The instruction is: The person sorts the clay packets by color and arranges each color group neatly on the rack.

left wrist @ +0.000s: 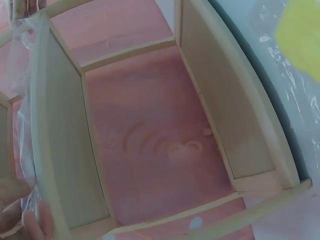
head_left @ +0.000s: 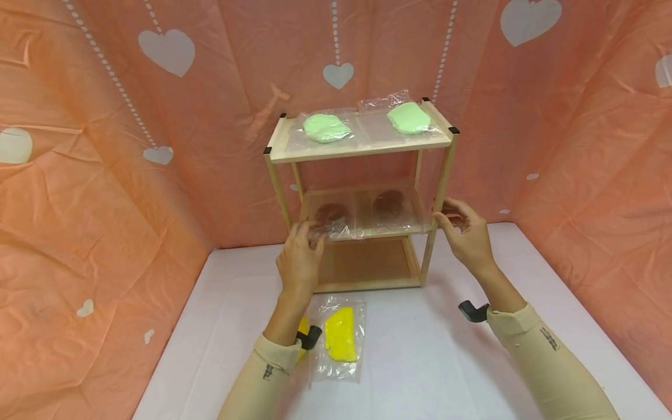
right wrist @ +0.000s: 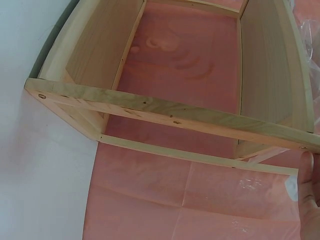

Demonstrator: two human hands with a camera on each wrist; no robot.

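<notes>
My left fingers (head_left: pixel 299 233) pinch wrap (head_left: pixel 343 230) at middle shelf's (head_left: pixel 382 233) front left, tips nearly together. Two brown discs (head_left: pixel 388 202) on that shelf. My right fingers (head_left: pixel 461 209), part-curled, grip right front post (head_left: pixel 445 169).

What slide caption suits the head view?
Left hand and right hand at a three-tier wooden rack, two green pieces on top.

Head view: above and behind the left hand (head_left: pixel 301 256) and right hand (head_left: pixel 469 240), facing forward and down, whole rack (head_left: pixel 362 153) framed. Wrist views: close range, at each hand, rolled sideways toward the rack; both share the bottom shelf (head_left: pixel 367 261), below the hands.
</notes>
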